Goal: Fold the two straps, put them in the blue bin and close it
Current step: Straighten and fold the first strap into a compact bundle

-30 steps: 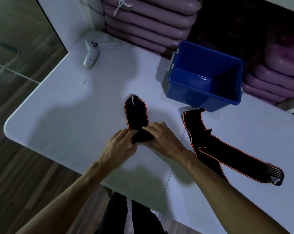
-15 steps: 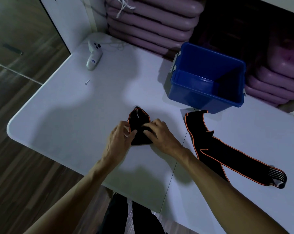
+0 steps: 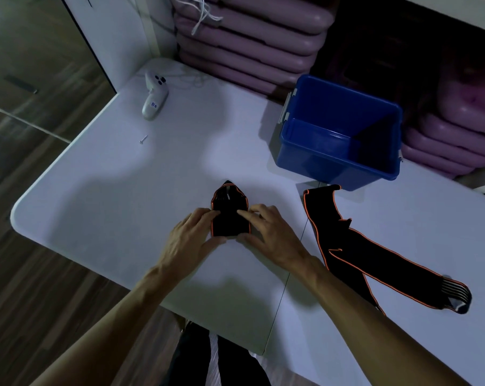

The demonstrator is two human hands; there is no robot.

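A black strap with orange edging [image 3: 229,215] lies folded into a short packet in the middle of the white table [image 3: 124,190]. My left hand [image 3: 192,238] grips its left side and my right hand [image 3: 266,229] grips its right side, thumbs under the near edge. A second black strap with orange edging [image 3: 355,246] lies stretched out flat to the right, its ribbed end toward the table's right front. The blue bin [image 3: 338,135] stands open and empty behind the straps, with no lid in view.
A white controller [image 3: 154,96] and a small screw [image 3: 143,139] lie at the table's far left. Stacked pink cushions [image 3: 249,40] sit behind the table and bin. The table's near edge runs just below my wrists.
The strap between my hands has been folded over again and is now shorter. Both hands shifted slightly away from me with it.
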